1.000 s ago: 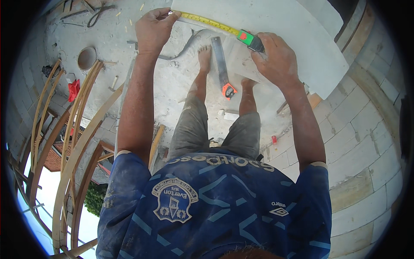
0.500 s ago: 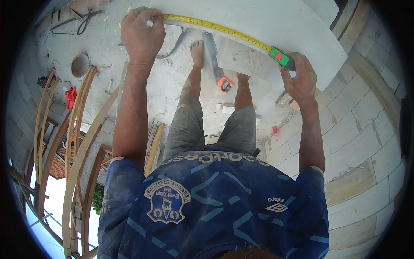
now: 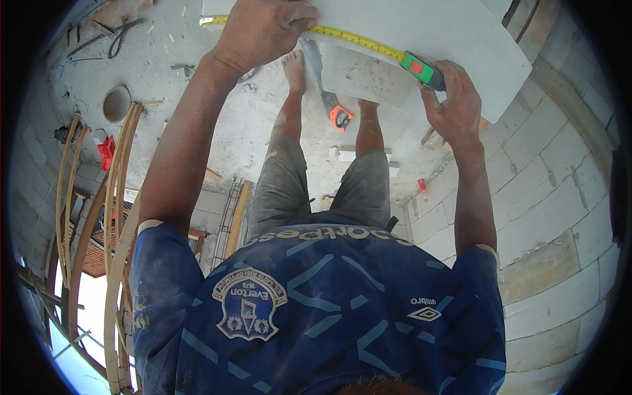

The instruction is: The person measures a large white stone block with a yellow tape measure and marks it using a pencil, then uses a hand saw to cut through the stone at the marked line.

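A pale grey board or slab (image 3: pixel 461 39) with a straight near edge spans the top of the view. Along that edge runs the yellow blade of a tape measure (image 3: pixel 359 41), its free end at the board's left corner. My right hand (image 3: pixel 455 99) is closed around the green and black tape measure case (image 3: pixel 421 70), at the edge's right part. Across the blade lies my left hand (image 3: pixel 263 31), over the left part of the board. Its thumb and fingers are pinched together; whatever is between them is too small or hidden to make out.
On the dusty floor between my feet lies a handsaw with an orange handle (image 3: pixel 341 118). A round bucket (image 3: pixel 118 104) and curved wooden strips (image 3: pixel 122 171) stand at left. A light block wall (image 3: pixel 546 197) rises at right.
My left hand has moved right from the tape's free end to further along the blade, and its fingers are now pinched there. The tape case has shifted slightly left and up.
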Demonstrator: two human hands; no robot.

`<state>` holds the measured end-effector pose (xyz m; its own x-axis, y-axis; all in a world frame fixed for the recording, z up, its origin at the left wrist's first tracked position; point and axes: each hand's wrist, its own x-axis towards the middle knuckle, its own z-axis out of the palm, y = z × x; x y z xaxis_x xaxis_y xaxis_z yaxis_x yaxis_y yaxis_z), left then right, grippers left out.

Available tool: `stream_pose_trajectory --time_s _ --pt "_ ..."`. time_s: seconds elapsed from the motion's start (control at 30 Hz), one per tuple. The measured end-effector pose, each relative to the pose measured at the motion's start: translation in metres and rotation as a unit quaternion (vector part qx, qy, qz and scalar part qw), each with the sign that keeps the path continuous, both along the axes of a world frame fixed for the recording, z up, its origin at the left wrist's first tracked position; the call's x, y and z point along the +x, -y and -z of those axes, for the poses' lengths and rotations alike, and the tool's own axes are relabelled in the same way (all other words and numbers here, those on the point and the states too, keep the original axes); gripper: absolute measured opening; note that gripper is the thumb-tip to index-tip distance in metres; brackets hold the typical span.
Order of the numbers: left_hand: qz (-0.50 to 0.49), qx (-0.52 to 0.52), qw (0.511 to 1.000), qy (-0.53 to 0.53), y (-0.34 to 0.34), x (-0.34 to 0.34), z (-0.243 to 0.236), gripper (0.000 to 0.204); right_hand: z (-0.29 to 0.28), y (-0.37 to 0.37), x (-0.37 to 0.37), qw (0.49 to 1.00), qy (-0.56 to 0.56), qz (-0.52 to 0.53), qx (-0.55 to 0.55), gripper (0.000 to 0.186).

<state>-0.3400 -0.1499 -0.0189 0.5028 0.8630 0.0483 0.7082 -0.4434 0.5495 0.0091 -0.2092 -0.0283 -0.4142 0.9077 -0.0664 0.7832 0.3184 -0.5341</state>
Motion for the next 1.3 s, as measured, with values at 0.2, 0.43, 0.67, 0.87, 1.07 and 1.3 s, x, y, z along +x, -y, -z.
stream_pose_trajectory --time_s 0.2,0.43,0.67,0.87,1.07,1.3 --pt "0.095 -0.014 0.995 0.026 -0.017 -0.009 0.004 0.006 0.006 0.005 0.000 1.000 -0.015 0.017 0.000 0.045" --pt "0.130 -0.029 0.990 0.037 -0.018 -0.009 0.001 0.007 0.010 0.010 -0.005 0.999 -0.016 0.027 0.025 0.044" --pt "0.126 -0.009 0.992 0.026 -0.014 -0.010 0.005 0.006 0.014 0.009 -0.012 0.998 -0.044 0.035 0.005 0.045" --pt "0.124 0.020 0.992 0.031 -0.006 -0.022 0.004 0.007 0.011 0.000 -0.017 0.998 -0.057 0.021 -0.002 0.045" --pt "0.071 0.068 0.994 0.052 0.015 -0.023 0.025 0.018 0.001 0.001 -0.019 0.998 -0.042 0.029 -0.046 0.045" --pt "0.046 0.075 0.995 0.049 0.019 -0.024 0.024 0.019 0.005 0.004 -0.026 0.999 -0.041 0.014 -0.023 0.048"
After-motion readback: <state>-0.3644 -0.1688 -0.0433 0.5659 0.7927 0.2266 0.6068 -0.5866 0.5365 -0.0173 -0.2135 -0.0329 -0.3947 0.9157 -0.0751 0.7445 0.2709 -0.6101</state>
